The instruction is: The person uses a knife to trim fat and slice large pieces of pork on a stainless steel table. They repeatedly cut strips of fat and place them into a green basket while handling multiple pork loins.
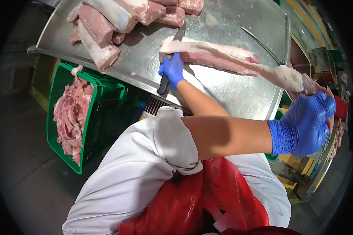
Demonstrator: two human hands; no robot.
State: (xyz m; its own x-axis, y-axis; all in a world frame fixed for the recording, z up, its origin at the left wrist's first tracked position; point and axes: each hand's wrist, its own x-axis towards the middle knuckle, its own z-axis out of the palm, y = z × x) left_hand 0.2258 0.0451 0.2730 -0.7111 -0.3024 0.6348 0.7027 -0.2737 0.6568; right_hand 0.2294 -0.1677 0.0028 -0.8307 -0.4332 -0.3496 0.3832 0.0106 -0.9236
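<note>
Gripping a black-handled knife (169, 66) in our left hand (171, 69), we lay the blade against the near end of a long pork loin (219, 56) stretched across the steel table (231, 94). Our right hand (302, 125), gloved in blue like the left, closes its grip on the strip of fat (282, 76) at the loin's far end, past the table's edge. More loins (106, 23) pile at the table's far left, and a green crate (94, 117) of trimmings stands below.
</note>
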